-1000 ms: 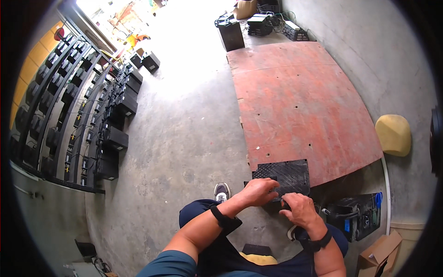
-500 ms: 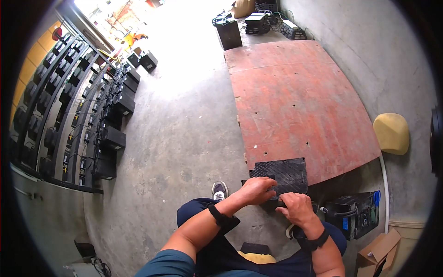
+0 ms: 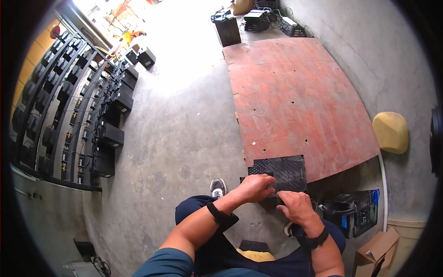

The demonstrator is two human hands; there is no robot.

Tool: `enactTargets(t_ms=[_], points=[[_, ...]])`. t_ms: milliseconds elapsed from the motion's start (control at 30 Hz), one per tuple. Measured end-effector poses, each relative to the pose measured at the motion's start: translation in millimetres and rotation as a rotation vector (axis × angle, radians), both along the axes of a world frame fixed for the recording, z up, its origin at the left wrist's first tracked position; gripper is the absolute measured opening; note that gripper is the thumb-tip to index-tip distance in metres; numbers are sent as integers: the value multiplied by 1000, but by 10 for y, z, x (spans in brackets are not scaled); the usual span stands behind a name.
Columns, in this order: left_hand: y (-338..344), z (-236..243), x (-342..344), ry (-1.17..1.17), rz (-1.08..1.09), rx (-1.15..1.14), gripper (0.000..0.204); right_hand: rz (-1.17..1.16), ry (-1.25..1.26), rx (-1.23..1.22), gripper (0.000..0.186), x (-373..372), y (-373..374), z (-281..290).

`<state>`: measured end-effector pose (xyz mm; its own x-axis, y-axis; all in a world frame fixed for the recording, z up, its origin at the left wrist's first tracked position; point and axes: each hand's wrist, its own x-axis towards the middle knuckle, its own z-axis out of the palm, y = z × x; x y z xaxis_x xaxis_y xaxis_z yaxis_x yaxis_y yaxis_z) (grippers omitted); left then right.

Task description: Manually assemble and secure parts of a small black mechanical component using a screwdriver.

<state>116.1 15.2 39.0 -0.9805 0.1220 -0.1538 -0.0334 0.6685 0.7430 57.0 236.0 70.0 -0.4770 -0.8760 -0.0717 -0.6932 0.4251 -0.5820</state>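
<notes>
A flat black plastic panel with a ribbed patch and scuffed surface lies at the near edge of a red board. Over its near edge, my left hand is held with bent fingers pressed together. Close by on the right, my right hand has its thumb and fingers closed at a small dark part near the panel's front edge. The fingertips of both hands almost meet there, and what they grip is too small and too covered to name. Dark bands circle both wrists.
The large red board lies on the concrete floor ahead. Right of my knee stands a black toolbox-like case with a blue-handled tool. An open cardboard box, a yellow cushion and a black rack with black battery-like boxes surround me.
The whole view has shifted very slightly. Both hands stay at the panel's near edge in almost the same pose.
</notes>
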Motion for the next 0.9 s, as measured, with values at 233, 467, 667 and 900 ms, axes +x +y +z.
enactTargets(t_ms=[233, 467, 667, 900], points=[[0, 5, 0, 8, -7, -24, 37, -13, 24, -8, 37, -8, -4, -3], [-6, 2, 2, 4, -13, -17, 37, 78, 30, -169, 41, -22, 7, -116], [2, 3, 3, 11, -10, -20, 37, -18, -24, 31, 38, -14, -15, 4], [3, 16, -15, 12, -8, -4, 36, 8, 60, -152, 42, -7, 8, -85]])
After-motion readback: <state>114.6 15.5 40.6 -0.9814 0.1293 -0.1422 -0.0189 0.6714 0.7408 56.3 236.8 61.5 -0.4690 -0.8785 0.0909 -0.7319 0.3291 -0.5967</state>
